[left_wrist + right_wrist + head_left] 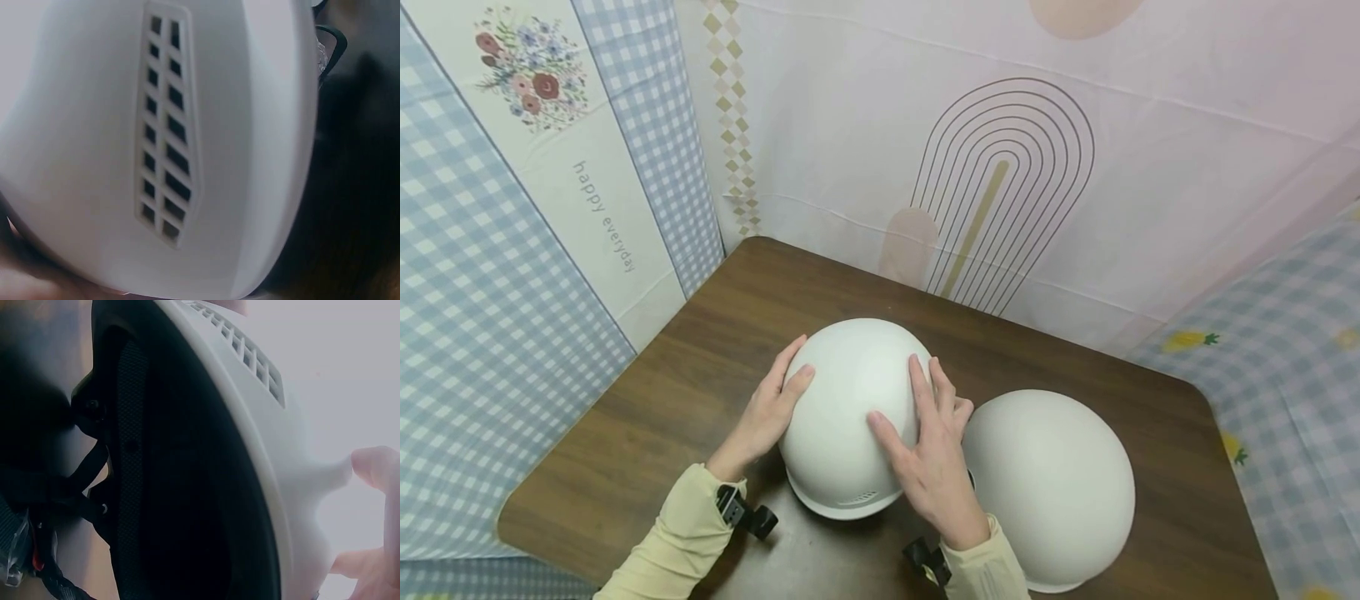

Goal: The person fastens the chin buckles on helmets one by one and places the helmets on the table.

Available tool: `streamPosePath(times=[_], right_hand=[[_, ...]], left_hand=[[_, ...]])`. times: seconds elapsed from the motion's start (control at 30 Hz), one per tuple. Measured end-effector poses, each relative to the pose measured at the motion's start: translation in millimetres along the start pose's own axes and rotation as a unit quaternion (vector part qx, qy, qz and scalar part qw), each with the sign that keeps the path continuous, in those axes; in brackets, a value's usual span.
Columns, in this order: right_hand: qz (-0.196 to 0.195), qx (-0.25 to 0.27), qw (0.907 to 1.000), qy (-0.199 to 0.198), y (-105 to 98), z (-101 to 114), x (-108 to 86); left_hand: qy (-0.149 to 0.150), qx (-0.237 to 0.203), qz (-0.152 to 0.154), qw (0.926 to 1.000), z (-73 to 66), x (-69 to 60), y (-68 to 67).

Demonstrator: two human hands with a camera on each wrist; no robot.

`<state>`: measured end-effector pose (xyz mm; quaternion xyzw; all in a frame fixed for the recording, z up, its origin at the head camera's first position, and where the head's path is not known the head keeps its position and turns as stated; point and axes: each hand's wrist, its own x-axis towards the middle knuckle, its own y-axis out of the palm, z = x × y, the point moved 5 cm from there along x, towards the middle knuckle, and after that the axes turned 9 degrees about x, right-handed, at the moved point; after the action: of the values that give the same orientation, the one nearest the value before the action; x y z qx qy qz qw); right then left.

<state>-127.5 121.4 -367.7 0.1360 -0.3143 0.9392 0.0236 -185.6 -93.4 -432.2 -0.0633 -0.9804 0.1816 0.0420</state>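
A white helmet (850, 417) with a slotted vent (164, 131) near its rim is held between two hands. The left hand (767, 408) grips its left side, thumb on the shell. On the right side, the right hand (936, 450) holds it with spread, bent fingers. From the right wrist view, the dark lining (181, 469) and black chin straps (90, 472) show under the tilted shell. Most of the left hand is hidden in its own wrist view. Close by the right hand lies a second white domed helmet (1052, 492).
A brown wooden table (700, 367) carries both helmets. White patterned cloth (835, 108) hangs behind it, and blue checked cloth (467, 333) lines the left side. A clear plastic piece (17, 556) is by the straps in the right wrist view.
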Motion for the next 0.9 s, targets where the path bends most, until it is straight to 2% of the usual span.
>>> streamPosePath(times=[0.4, 0.67, 0.9], right_hand=[[0.004, 0.010, 0.9997, -0.022, -12.9, -12.7, 12.1], [-0.013, 0.016, 0.9986, -0.048, -14.8, -12.7, 12.4], [-0.020, 0.016, 0.9981, -0.055, -16.4, -12.8, 12.5]], left_hand=[[-0.016, -0.006, -0.018, 0.9997, -2.5, 6.3, 14.2], [-0.014, -0.032, -0.012, 0.9993, -2.1, 5.9, 16.3], [-0.018, -0.050, -0.011, 0.9985, -2.1, 7.0, 17.5]])
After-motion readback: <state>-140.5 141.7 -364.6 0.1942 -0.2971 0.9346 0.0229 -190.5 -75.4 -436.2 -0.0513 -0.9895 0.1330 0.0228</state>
